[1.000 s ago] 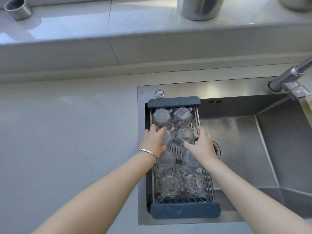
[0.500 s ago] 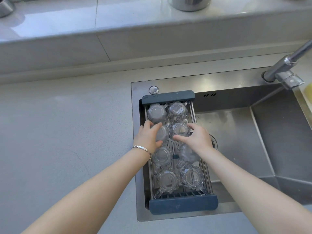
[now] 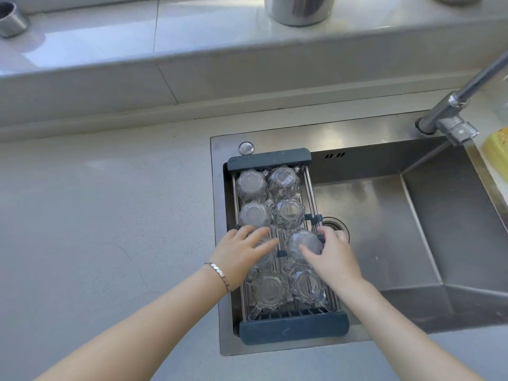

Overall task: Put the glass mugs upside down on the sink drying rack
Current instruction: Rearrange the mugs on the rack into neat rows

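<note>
Dark-ended drying rack (image 3: 292,330) spans sink (image 3: 384,215); eight glass mugs (image 3: 284,183) inverted on it.

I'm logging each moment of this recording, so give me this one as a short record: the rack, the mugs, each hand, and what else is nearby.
rack: drying rack spans the left side of the sink
mugs: eight glass mugs in two columns, most bases up; the far-right one bears a label
left hand: left hand lies over the third mug in the left column
right hand: right hand grips the third mug in the right column
nearby: faucet, yellow sponge, steel pot on the ledge
</note>
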`<act>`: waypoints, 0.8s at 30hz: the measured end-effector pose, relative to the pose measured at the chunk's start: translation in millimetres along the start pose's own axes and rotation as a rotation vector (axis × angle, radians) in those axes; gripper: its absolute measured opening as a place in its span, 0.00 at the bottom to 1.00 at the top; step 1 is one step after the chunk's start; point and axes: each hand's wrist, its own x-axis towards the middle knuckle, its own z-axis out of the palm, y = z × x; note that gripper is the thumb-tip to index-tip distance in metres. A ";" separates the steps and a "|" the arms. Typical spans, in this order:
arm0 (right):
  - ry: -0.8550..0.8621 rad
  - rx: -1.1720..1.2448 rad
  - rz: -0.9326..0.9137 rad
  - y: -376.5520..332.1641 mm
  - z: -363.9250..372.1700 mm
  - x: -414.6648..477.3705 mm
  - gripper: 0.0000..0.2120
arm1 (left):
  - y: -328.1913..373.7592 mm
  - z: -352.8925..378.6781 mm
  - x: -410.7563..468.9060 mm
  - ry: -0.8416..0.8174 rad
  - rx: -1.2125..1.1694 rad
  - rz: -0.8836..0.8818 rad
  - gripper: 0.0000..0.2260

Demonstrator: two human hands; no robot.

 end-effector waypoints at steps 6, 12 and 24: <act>0.017 -0.425 0.014 -19.5 20.7 0.2 0.38 | 6.8 -16.0 23.3 -0.198 0.370 0.277 0.24; 0.001 -0.440 -0.016 -25.4 11.0 6.3 0.32 | 10.3 -43.8 10.8 -0.151 0.368 0.298 0.17; -0.099 -0.321 -0.506 -18.8 -86.2 -17.3 0.33 | 20.9 -79.5 -20.9 0.244 -0.721 -0.492 0.26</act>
